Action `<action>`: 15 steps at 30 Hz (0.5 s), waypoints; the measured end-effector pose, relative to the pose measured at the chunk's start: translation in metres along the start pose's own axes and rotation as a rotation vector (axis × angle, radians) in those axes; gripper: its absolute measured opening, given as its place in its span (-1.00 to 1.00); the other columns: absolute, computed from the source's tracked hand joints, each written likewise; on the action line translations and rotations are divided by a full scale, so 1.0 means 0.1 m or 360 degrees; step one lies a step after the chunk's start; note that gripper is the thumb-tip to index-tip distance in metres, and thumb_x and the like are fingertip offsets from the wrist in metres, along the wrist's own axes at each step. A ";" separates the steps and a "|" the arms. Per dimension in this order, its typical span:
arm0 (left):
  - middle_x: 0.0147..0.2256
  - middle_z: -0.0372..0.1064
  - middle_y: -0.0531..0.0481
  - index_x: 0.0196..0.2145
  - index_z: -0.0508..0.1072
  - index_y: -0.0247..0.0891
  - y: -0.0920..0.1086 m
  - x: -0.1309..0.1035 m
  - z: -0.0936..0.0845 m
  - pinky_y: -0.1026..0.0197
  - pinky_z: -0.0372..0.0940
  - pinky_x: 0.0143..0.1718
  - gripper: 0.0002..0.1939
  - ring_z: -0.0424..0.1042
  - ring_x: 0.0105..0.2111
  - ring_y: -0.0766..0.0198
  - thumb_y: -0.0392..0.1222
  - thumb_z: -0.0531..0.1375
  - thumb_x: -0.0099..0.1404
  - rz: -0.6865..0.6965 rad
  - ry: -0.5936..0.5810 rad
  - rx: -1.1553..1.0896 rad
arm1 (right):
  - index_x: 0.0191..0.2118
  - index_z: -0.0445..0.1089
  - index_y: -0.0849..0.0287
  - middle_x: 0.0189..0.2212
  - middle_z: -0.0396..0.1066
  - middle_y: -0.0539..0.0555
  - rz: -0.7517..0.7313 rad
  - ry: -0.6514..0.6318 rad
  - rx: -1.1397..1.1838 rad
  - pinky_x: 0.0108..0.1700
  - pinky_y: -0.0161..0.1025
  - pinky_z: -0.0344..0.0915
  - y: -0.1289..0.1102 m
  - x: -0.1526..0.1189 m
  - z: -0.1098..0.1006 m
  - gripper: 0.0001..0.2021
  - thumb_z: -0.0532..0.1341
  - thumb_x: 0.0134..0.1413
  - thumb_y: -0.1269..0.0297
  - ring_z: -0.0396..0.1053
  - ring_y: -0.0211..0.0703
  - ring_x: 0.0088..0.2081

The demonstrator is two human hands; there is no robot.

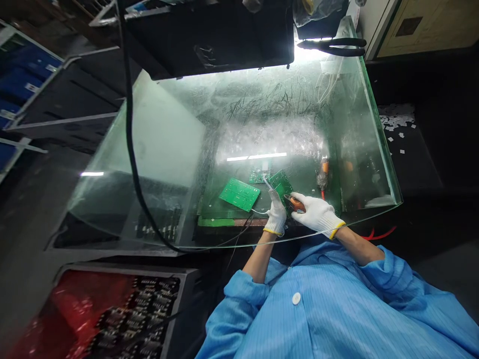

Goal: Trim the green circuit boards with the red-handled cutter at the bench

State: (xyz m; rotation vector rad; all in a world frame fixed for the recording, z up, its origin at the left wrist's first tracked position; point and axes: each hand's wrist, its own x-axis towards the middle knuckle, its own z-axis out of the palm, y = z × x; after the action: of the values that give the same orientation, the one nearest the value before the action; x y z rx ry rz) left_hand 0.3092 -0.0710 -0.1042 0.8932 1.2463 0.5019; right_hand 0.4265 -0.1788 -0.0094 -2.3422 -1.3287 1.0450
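Both my hands wear white knit gloves with yellow cuffs and work under a glass cover. My left hand (277, 213) is closed around the near left edge of a small green circuit board (281, 184), which is tilted up. In my right hand (317, 213) is a pair of orange-handled cutters (296, 203), its dark jaws at the board's right edge. A larger green circuit board (239, 194) lies to the left, with a white cable running from it toward my left hand. Behind the held board lies another green circuit board (258, 174), partly hidden.
A tool with an orange and red body (323, 174) lies right of my hands. The glass cover (381, 144) encloses the work area. Black-handled pliers (337, 46) rest at its top right. A black cable (130, 134) hangs at left. A tray (183, 294) of dark circuit boards stands lower left.
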 end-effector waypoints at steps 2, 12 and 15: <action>-0.11 0.60 -0.24 0.14 0.51 -0.30 0.00 0.00 0.00 0.06 0.36 0.17 -0.11 0.53 0.09 -0.03 0.55 -0.09 0.39 0.0007 -0.0040 -0.0006 | 0.43 0.22 -0.13 0.11 0.51 0.06 -0.0004 0.0006 0.0012 0.04 -0.15 0.38 0.00 0.00 0.00 -0.31 0.26 0.22 -0.02 0.50 0.03 0.06; -0.08 0.60 -0.23 0.14 0.52 -0.29 0.00 0.02 -0.01 0.05 0.30 0.24 -0.10 0.52 0.11 -0.01 0.57 -0.09 0.37 0.0013 -0.0157 -0.0006 | 0.43 0.23 -0.14 0.12 0.51 0.05 -0.0022 0.0020 0.0042 0.05 -0.15 0.39 0.03 0.02 0.01 -0.31 0.27 0.20 -0.03 0.50 0.03 0.07; -0.09 0.60 -0.25 0.09 0.55 -0.31 -0.01 0.03 -0.02 0.03 0.33 0.23 -0.09 0.53 0.10 -0.04 0.57 -0.08 0.36 0.0014 -0.0175 -0.0013 | 0.42 0.24 -0.16 0.12 0.51 0.03 -0.0008 0.0033 0.0059 0.04 -0.16 0.39 0.05 0.03 0.02 -0.32 0.26 0.20 -0.04 0.51 0.02 0.06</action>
State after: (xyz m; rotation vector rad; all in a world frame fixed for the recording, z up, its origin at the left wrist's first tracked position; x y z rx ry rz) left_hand 0.3084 -0.0683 -0.1069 0.9078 1.1402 0.4582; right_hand 0.4298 -0.1796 -0.0149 -2.3150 -1.2960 1.0321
